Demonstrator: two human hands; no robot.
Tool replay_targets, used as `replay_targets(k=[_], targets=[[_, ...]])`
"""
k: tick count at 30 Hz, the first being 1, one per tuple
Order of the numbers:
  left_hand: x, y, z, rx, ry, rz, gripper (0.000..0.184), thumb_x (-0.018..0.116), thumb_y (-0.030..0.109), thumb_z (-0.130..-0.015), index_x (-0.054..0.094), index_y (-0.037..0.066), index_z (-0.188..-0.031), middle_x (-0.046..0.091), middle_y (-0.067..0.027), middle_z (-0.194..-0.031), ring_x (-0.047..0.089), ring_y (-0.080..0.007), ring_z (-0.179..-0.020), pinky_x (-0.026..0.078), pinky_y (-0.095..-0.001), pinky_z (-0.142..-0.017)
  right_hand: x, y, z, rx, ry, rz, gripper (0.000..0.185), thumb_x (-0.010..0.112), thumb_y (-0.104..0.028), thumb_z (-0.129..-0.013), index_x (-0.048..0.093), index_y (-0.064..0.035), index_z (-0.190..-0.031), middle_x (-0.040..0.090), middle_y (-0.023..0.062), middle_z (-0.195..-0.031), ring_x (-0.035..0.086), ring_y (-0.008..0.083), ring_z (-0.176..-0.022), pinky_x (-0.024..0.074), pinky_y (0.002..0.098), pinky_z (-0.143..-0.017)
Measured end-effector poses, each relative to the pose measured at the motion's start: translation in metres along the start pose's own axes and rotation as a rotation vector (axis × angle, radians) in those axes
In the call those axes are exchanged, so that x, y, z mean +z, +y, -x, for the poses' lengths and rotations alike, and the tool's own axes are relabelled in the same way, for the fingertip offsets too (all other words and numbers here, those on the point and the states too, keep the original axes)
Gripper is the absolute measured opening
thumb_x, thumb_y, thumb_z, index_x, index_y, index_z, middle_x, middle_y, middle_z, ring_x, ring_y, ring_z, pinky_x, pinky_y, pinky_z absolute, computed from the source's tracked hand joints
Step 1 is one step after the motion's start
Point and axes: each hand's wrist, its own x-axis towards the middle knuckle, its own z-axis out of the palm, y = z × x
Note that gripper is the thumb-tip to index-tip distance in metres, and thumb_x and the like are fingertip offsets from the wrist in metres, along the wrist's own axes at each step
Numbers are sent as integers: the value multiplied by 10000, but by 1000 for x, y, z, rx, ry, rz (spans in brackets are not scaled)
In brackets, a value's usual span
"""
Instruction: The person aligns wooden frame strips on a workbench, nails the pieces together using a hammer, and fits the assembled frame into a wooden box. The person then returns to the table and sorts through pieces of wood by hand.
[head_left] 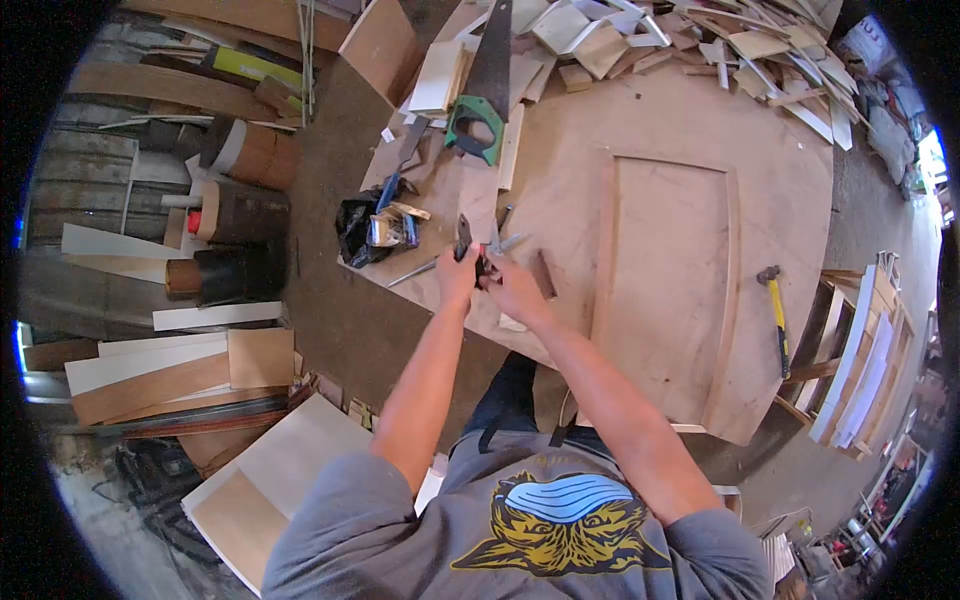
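Close together over the near left edge of the table, both my hands are closed. My left hand (pixel 457 272) grips a dark hand tool (pixel 463 236) whose narrow end points away from me; its exact kind is too small to tell. The fingers of my right hand (pixel 512 290) are closed at the same spot, on a small dark piece with some red (pixel 481 265), partly hidden by the fingers. I cannot tell whether the two pieces are joined. Just beyond lies a handsaw (pixel 477 128) with a green handle. A thin metal rod (pixel 412 273) lies left of my left hand.
A rectangular wooden frame (pixel 732 280) lies on the wooden table (pixel 560 170), with a yellow-handled hammer (pixel 776 315) to its right. Wood offcuts (pixel 600 45) pile up at the back. A black plastic bag (pixel 353 230) sits at the left edge. Boards (pixel 150 375) stack on the left.
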Motion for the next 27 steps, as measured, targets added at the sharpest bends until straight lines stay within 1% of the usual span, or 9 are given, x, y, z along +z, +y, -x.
replay_targets(k=[2, 5, 8, 11, 14, 17, 20, 23, 27], targets=[[-16, -13, -48, 211, 82, -177, 275, 775, 204, -923, 646, -33, -977, 665, -93, -819, 665, -211, -685, 537, -388, -631, 0, -29, -4, 23, 28, 67, 569, 729, -212, -895, 573, -60, -1420, 647, 284, -1282, 649, 449, -1105, 512, 514, -952], [-30, 23, -88, 121, -27, -372, 283, 760, 190, -926, 657, -34, -1065, 692, -133, -880, 718, -255, -795, 551, -400, -687, 19, -20, -31, 161, 108, 197, 568, 737, -216, -888, 582, -68, -1414, 628, 269, -1322, 631, 443, -1149, 514, 510, -964], [-27, 28, -110, 82, -41, -332, 397, 751, 231, -933, 632, -11, -1223, 715, -179, -939, 730, -329, -888, 556, -453, -777, 27, -12, -41, 85, 161, 172, 525, 737, -223, -891, 600, -63, -1372, 638, 242, -1294, 624, 443, -1155, 512, 507, -980], [-20, 7, -124, 271, 6, -475, 511, 740, 268, -939, 574, 22, -1355, 692, -237, -1136, 680, -383, -1066, 520, -505, -923, 27, -6, -39, -14, 241, 72, 466, 740, -235, -903, 618, -72, -1322, 646, 212, -1251, 630, 429, -1149, 511, 514, -981], [-20, 5, -108, 451, 81, -673, 531, 735, 305, -935, 565, 64, -1376, 617, -235, -1320, 572, -434, -1219, 452, -541, -1026, 0, 2, -15, 63, 421, 410, 370, 739, -232, -911, 632, -78, -1230, 652, 187, -1227, 638, 414, -1131, 515, 521, -961], [-24, 2, -72, 663, 41, -673, 516, 746, 311, -912, 593, 66, -1340, 563, -191, -1392, 487, -434, -1297, 408, -543, -1069, -19, 8, 12, 262, 510, 448, 302, 744, -223, -905, 629, -77, -1144, 660, 186, -1199, 665, 414, -1048, 537, 529, -882], [-16, -26, -33, 804, -52, -758, 493, 748, 330, -897, 620, 97, -1312, 591, -158, -1336, 502, -408, -1270, 408, -546, -1060, -12, 57, 20, 390, 438, 453, 259, 726, -208, -917, 610, -70, -1103, 684, 184, -1113, 679, 437, -975, 548, 535, -805], [-9, -36, 5, 872, -187, -806, 466, 741, 330, -890, 641, 137, -1301, 583, -141, -1343, 492, -390, -1289, 400, -537, -1070, 2, 57, 5, 349, 470, 434, 194, 699, -183, -936, 626, -60, -1067, 714, 204, -990, 699, 447, -917, 552, 541, -777], [-3, -63, 16, 935, -208, -1002, 476, 754, 294, -866, 644, 182, -1315, 545, -113, -1431, 431, -388, -1387, 347, -560, -1143, 18, 33, -28, 301, 457, 262, 142, 675, -162, -951, 671, -54, -1044, 731, 221, -920, 714, 430, -910, 552, 534, -794]])
